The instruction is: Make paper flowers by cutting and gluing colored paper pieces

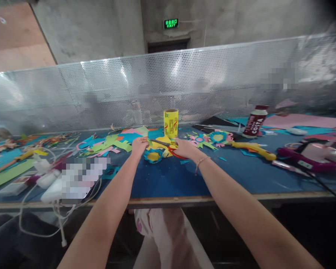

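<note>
My right hand is closed round the red handles of a pair of scissors. The dark blades point left, toward my left hand. That hand is pinched on what looks like a small piece of green paper by the blade tips. Just below lies a blue paper flower with a yellow middle. Yellow paper pieces lie around and behind the scissors. A yellow printed cylinder stands upright behind my hands.
Paper scraps spread across the blue table. Finished-looking paper flowers, a yellow-handled tool, a dark red COSTA bottle and a purple device are right. White cables and a power strip lie left. A perforated metal screen runs behind.
</note>
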The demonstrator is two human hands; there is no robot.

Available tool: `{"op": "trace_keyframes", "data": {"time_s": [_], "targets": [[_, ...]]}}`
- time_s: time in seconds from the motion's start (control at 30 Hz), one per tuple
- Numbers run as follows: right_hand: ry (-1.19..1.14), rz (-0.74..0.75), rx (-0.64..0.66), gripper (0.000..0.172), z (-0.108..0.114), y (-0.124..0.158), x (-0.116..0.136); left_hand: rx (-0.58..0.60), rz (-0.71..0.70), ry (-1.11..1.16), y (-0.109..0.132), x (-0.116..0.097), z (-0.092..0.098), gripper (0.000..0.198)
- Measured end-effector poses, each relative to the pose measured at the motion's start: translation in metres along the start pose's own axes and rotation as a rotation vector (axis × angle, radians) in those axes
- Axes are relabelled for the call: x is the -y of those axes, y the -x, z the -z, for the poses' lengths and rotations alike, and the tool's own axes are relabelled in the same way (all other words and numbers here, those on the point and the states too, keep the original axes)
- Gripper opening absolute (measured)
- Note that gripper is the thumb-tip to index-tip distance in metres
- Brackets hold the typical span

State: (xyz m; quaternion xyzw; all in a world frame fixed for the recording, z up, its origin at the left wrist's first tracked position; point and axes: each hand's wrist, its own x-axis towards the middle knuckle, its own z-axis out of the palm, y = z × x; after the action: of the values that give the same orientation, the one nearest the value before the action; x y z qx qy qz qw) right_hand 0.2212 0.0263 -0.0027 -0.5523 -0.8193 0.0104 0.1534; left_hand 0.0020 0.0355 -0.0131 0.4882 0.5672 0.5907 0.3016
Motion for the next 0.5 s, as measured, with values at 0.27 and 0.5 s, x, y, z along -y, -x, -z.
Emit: {"op": "trace_keyframes", "data": {"time_s": [0.27,0.5], "targets": [[-0.052,-0.043,-0.021,0.032,-0.001,-0.002,-0.003,-0.004,-0.024,-0.001,-0.005,0.007,0.002,0.028],[-0.38,-0.218,-0.086,0.033,0.007,-0.01,-0.001,-0.015,0.014,0.008,0.0,0.002,-0.001,0.028]]}}
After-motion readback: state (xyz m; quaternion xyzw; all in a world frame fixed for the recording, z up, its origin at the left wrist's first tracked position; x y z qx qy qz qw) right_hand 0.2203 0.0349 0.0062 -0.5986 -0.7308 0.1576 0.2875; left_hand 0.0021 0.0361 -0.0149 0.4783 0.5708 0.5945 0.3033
